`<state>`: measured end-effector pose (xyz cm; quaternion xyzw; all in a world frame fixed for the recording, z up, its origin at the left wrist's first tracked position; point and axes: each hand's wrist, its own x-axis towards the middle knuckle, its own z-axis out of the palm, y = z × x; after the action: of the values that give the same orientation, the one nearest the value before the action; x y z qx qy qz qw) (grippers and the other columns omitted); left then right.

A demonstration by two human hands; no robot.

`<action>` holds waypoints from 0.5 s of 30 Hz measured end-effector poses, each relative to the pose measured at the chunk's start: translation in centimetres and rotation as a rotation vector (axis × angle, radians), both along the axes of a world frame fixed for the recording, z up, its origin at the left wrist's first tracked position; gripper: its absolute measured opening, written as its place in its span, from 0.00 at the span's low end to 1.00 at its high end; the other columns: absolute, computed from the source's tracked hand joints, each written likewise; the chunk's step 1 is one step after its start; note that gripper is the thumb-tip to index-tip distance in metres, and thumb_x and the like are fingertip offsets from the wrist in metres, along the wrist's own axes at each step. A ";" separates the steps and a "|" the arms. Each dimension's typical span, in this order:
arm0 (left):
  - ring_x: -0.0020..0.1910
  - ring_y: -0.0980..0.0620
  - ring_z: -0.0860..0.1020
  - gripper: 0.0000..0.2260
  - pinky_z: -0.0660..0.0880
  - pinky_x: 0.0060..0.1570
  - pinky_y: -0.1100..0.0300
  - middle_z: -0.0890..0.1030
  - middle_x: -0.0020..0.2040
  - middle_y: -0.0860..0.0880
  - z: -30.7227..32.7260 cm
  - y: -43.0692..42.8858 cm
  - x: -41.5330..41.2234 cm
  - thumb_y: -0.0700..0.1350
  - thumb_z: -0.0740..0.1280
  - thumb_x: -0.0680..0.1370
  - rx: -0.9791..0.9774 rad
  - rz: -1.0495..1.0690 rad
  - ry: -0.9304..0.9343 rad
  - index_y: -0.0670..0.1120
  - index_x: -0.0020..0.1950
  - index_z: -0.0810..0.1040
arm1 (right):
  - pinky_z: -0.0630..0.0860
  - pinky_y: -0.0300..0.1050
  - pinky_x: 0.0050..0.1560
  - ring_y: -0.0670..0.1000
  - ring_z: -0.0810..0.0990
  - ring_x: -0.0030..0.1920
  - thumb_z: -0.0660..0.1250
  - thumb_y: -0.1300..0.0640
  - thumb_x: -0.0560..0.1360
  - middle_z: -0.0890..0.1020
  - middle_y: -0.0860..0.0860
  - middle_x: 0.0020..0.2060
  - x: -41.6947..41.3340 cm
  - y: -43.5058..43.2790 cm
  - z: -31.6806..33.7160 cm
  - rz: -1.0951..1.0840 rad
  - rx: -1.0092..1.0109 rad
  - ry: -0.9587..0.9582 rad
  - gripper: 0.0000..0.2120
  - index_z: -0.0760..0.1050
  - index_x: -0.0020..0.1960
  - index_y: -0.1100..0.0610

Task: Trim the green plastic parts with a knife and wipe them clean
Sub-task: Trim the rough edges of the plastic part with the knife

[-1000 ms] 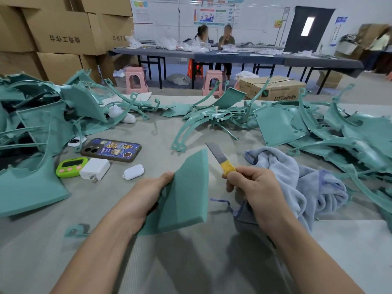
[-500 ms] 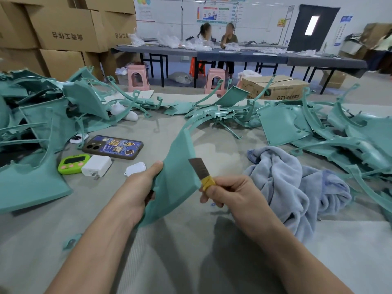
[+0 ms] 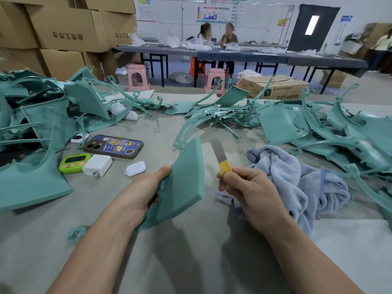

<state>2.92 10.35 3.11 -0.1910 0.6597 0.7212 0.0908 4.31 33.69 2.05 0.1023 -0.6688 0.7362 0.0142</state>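
Note:
My left hand [image 3: 141, 193] grips a flat green plastic panel [image 3: 182, 183] by its left edge and holds it tilted above the grey table [image 3: 191, 262]. A little to the right, my right hand [image 3: 246, 187] grips a knife [image 3: 220, 158] by its yellow-taped handle, the bare blade pointing up and away. The blade stands just right of the panel's edge and does not touch it. A crumpled blue-grey cloth [image 3: 297, 179] lies on the table under and behind my right hand.
Piles of green plastic parts [image 3: 318, 132] fill the left, the back and the right of the table. A phone [image 3: 113, 146], a green timer [image 3: 72, 163], a white charger [image 3: 97, 165] and a white earbud case [image 3: 135, 168] lie at left. Cardboard boxes and seated people are behind.
The panel has turned in my left hand, from edge-on and upright to more face-on. The knife has drawn away from the panel's edge to the right.

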 end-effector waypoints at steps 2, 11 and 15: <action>0.30 0.51 0.79 0.19 0.70 0.35 0.57 0.85 0.35 0.50 0.2 0.0 0.0 0.56 0.71 0.77 0.027 0.000 -0.011 0.51 0.29 0.86 | 0.65 0.49 0.40 0.59 0.68 0.35 0.71 0.60 0.73 0.81 0.60 0.33 0.7 -0.1 0.6 0.239 0.081 0.080 0.06 0.86 0.40 0.60; 0.27 0.51 0.71 0.14 0.64 0.31 0.59 0.79 0.33 0.50 0.0 -0.5 -0.3 0.53 0.71 0.78 0.074 0.084 -0.011 0.51 0.34 0.77 | 0.69 0.42 0.32 0.53 0.71 0.33 0.73 0.60 0.74 0.81 0.57 0.34 0.5 -0.7 0.8 -0.075 -0.053 -0.268 0.06 0.86 0.39 0.60; 0.24 0.50 0.72 0.15 0.68 0.25 0.64 0.78 0.36 0.45 -0.3 -0.3 -0.6 0.43 0.67 0.80 0.164 0.121 0.011 0.49 0.32 0.75 | 0.82 0.48 0.54 0.54 0.83 0.53 0.78 0.62 0.67 0.85 0.59 0.48 1.5 -1.9 0.9 0.218 -0.242 -0.370 0.08 0.86 0.46 0.62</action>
<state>2.27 10.09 2.80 -0.2183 0.5862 0.7780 0.0586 5.83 31.79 2.94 0.0349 -0.5518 0.8145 -0.1758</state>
